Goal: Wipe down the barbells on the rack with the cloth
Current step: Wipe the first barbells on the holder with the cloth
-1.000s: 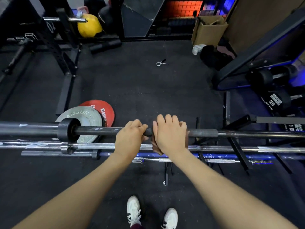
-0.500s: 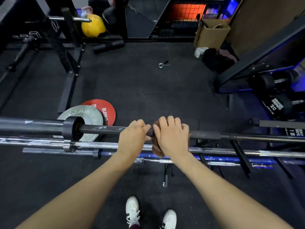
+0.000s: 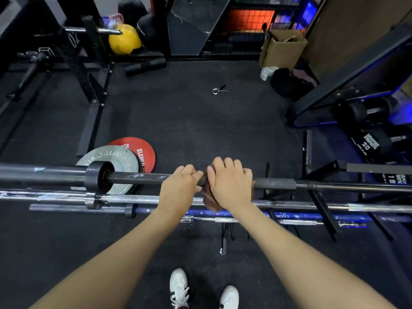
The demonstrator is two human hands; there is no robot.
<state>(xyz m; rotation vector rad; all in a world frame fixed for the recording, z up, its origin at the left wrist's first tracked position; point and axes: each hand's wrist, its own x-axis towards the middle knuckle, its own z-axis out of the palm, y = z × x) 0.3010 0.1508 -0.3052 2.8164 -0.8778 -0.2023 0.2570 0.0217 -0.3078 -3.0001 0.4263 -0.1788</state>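
Little has moved: the right hand still wraps the cloth around the top bar, beside the gripping left hand. Squeeze firmly, slide outward.

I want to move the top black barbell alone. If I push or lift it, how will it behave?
The black barbell is probably heavy: a long steel shaft with a thick sleeve. Being round, it may roll on the rack when pushed. It is likely stiff, since it shows no sag. The right hand wraps the brown cloth round it, which might slide.
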